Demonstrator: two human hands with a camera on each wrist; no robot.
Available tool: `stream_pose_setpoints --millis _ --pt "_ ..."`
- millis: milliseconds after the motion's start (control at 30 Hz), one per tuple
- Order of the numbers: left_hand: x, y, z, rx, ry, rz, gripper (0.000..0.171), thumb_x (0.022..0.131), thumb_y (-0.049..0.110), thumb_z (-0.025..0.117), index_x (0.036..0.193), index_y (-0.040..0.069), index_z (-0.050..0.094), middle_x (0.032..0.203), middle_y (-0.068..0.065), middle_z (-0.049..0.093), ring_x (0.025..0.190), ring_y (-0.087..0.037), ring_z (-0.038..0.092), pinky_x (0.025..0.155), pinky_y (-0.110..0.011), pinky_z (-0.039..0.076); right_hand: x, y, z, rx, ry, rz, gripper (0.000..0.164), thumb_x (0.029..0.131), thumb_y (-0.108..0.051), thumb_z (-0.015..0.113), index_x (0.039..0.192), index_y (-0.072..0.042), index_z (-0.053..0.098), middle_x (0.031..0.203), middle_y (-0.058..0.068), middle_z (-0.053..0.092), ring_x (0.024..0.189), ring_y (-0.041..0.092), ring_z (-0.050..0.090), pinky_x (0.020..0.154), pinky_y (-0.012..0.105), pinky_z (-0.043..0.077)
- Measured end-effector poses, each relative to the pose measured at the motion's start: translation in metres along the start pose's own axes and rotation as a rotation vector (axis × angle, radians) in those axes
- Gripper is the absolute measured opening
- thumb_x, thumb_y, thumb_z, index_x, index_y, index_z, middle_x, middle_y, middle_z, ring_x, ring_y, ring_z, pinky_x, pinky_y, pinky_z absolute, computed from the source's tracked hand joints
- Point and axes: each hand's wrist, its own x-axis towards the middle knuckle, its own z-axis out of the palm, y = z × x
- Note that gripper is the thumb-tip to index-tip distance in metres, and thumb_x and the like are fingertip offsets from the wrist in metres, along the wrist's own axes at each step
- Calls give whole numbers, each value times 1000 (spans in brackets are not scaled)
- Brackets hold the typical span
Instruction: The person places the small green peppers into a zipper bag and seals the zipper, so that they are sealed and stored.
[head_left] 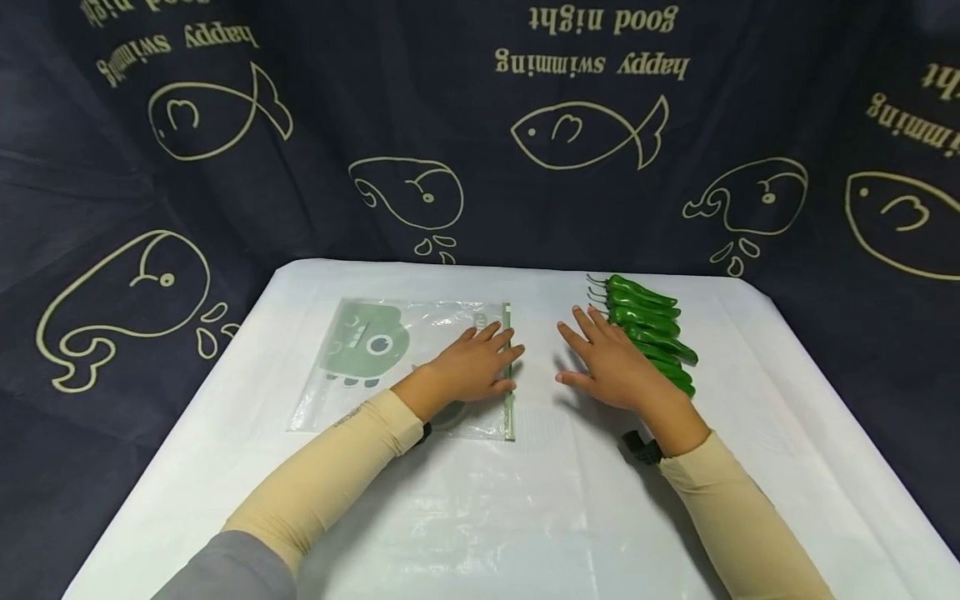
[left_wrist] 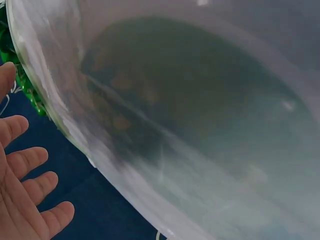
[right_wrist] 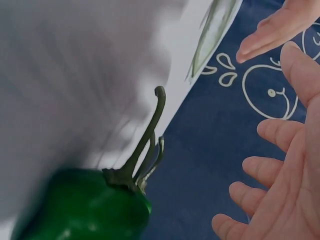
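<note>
A clear zip bag [head_left: 427,325] printed with a green cartoon creature lies flat on the white table, its green slider strip [head_left: 509,417] along the right edge. Over the bag's right part, my left hand [head_left: 474,365] is held with fingers spread, fingertips at the strip; the left wrist view shows its palm facing the bag with nothing held. My right hand [head_left: 611,362] hovers with spread fingers just left of a row of green peppers [head_left: 656,321], overlapping their stem ends in the head view. In the right wrist view one green pepper [right_wrist: 95,205] shows close up, stem upward.
The white table [head_left: 480,533] has rounded far corners. Dark blue cloth [head_left: 480,217] printed with fish and whales hangs behind and at both sides. Bare table surface shows between the bag and the peppers and along the front.
</note>
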Motion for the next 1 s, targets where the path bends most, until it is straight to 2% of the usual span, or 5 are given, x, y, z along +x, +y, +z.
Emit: stream_pose_setpoints --millis 100,300,600,733,1000 --pt "5 1 3 -24 -16 -20 70 99 62 39 156 23 34 161 -10 25 147 -33 21 113 -55 30 3 -1 1 0 -3 -10 81 95 -53 58 157 -9 29 162 21 11 148 43 6 113 65 19" --pt "9 3 8 -133 -88 -84 79 95 71 37 158 23 30 161 -14 24 144 -38 26 106 -54 39 9 1 0 13 -16 13 81 95 -51 59 156 -8 29 162 22 12 148 43 6 112 65 19" --pt "10 1 8 -214 -135 -135 83 92 74 39 157 22 32 159 -16 28 139 -40 35 109 -50 38 16 1 -1 40 -24 20 80 96 -53 58 157 -9 28 163 21 10 148 42 5 113 65 19" --pt "9 -3 8 -242 -130 -147 84 91 74 41 155 20 37 158 -15 31 140 -39 36 111 -49 35 21 -4 1 46 -30 9 80 96 -53 56 157 -10 28 163 20 10 148 41 5 112 64 20" --pt "7 -10 15 -230 -100 -141 82 88 70 52 150 16 45 155 -11 38 139 -31 40 111 -43 36 33 -13 9 61 -58 -19 80 96 -54 56 156 -8 30 162 21 13 147 43 10 115 60 20"
